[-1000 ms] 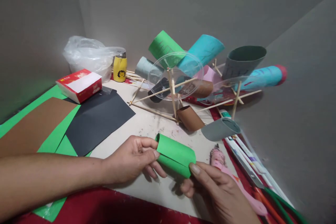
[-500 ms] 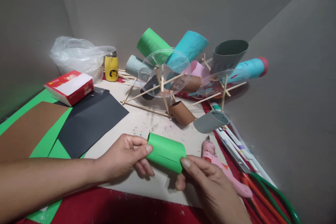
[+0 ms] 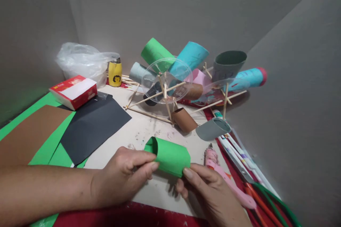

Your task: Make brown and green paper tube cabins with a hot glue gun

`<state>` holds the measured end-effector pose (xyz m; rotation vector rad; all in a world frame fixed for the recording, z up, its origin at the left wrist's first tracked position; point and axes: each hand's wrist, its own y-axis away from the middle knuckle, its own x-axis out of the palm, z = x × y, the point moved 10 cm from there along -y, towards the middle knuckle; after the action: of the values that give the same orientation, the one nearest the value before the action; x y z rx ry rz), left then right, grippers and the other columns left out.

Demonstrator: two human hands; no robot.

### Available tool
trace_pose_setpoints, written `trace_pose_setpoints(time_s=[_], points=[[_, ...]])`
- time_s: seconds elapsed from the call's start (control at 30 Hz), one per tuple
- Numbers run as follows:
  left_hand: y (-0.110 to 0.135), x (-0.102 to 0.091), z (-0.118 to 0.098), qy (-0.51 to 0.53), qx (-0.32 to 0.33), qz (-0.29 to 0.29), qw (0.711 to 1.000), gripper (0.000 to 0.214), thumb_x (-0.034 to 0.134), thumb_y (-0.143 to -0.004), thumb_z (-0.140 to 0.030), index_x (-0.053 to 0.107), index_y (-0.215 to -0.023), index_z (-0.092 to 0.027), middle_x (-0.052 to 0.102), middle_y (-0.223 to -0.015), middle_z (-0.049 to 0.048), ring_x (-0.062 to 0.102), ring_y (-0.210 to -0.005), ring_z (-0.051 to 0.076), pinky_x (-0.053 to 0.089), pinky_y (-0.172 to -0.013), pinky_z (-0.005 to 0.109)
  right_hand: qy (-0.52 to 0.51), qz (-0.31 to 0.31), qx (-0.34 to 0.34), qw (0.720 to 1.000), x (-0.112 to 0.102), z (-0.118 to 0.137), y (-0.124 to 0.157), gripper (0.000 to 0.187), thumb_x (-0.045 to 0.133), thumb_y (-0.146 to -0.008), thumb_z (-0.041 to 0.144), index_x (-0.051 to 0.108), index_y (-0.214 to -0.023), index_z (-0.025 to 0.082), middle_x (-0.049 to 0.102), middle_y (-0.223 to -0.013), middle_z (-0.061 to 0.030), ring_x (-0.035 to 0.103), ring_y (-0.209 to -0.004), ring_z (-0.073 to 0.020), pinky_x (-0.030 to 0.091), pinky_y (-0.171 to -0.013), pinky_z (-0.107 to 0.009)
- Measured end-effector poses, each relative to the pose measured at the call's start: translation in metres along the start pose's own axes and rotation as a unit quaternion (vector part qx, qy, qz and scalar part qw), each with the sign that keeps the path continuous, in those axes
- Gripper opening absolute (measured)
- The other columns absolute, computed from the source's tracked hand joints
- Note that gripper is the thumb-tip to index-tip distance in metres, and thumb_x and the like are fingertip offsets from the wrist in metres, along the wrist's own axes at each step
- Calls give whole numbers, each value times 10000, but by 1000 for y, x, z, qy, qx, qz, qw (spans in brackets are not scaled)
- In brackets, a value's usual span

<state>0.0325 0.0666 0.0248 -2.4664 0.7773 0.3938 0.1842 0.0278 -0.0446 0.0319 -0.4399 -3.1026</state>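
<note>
A green paper tube [image 3: 172,156] is held between both hands above the white board [image 3: 151,193]. My left hand [image 3: 126,175] pinches its left end with thumb and finger, and the dark opening there faces left. At the right end, the thumb and fingers of my right hand [image 3: 209,191] grip the lower edge. Just beyond the held tube, a small brown paper tube [image 3: 184,120] and a grey paper tube [image 3: 213,129] lie tilted on the board. To the right of my right hand rests a pink glue gun [image 3: 226,175].
Behind stands a stick frame [image 3: 149,114] with clear plastic discs [image 3: 166,78] and several coloured tubes. On the left lie black paper [image 3: 93,131], brown paper [image 3: 34,131] and a red tissue pack [image 3: 76,90]. Scissors [image 3: 269,198] and markers [image 3: 247,156] line the right side.
The green tube has been turned so its left opening shows and its seam is out of sight. My left hand has shifted its pinch on the left end; the view has tilted slightly.
</note>
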Motion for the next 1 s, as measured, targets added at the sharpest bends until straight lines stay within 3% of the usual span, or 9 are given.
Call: trace_pose_setpoints(time_s=[0.07, 0.13, 0.3, 0.43, 0.6, 0.7, 0.87, 0.93, 1.0], points=[[6, -7, -26, -53, 125, -38, 990, 198, 483, -917, -149, 623, -779, -123, 641, -613, 25, 564, -515, 95, 421, -521, 192, -33, 10, 11, 999, 1, -9, -3, 311, 662, -821, 440, 740, -720, 157, 696, -670, -66, 581, -621, -156, 459, -659, -277], [12, -9, -40, -82, 196, -49, 976, 158, 471, -918, -140, 616, -861, -122, 657, -654, 33, 604, -568, 108, 451, -562, 194, -67, 17, 22, 997, 2, -16, -7, 254, 712, -785, 405, 754, -777, 154, 714, -734, -80, 587, -642, -155, 469, -676, -285], [20, -5, -49, -166, 266, -56, 948, 235, 375, -933, -155, 606, -905, -124, 661, -660, 44, 626, -583, 123, 498, -580, 206, -132, 28, 40, 990, 6, -27, -12, 177, 800, -700, 316, 762, -799, 174, 699, -726, -47, 586, -633, -130, 480, -658, -254], [31, 3, -60, -239, 342, -54, 907, 261, 364, -922, -162, 619, -901, -116, 664, -693, 66, 589, -539, 126, 509, -550, 221, -141, 21, 35, 989, 8, -24, -12, 250, 818, -672, 305, 769, -896, 208, 720, -769, -51, 626, -672, -170, 516, -729, -321], [33, 10, -65, -302, 360, -40, 882, 270, 358, -896, -125, 626, -870, -118, 645, -688, 72, 551, -515, 132, 495, -490, 238, -63, 0, -2, 998, 4, -13, -15, 264, 788, -689, 379, 773, -935, 287, 755, -921, -50, 685, -872, -273, 526, -855, -404], [31, 5, -67, -298, 355, -59, 884, 285, 344, -884, -89, 627, -859, -100, 633, -654, 63, 537, -502, 141, 467, -448, 255, 22, -84, -50, 995, -23, -2, -10, 281, 761, -717, 378, 755, -988, 304, 747, -1010, -43, 676, -957, -279, 542, -858, -374], [32, 6, -65, -282, 366, -61, 885, 250, 390, -853, -73, 639, -854, -71, 628, -621, 60, 527, -482, 166, 432, -415, 297, 130, -269, -83, 951, -76, 35, 27, 415, 720, -727, 457, 698, -1096, 269, 706, -1130, -84, 667, -1011, -301, 592, -785, -365], [33, 10, -61, -280, 366, -45, 886, 232, 410, -841, -73, 641, -860, -69, 639, -649, 66, 529, -489, 176, 435, -415, 312, 196, -293, -107, 930, -85, 61, 34, 458, 704, -722, 486, 680, -1125, 270, 700, -1139, -88, 673, -996, -311, 602, -760, -379], [33, 14, -55, -279, 361, -31, 889, 214, 428, -837, -81, 639, -871, -68, 646, -670, 67, 534, -501, 184, 444, -421, 325, 280, -283, -154, 904, -83, 88, 27, 465, 675, -749, 484, 649, -1171, 293, 667, -1210, -72, 645, -1062, -303, 563, -871, -416]])
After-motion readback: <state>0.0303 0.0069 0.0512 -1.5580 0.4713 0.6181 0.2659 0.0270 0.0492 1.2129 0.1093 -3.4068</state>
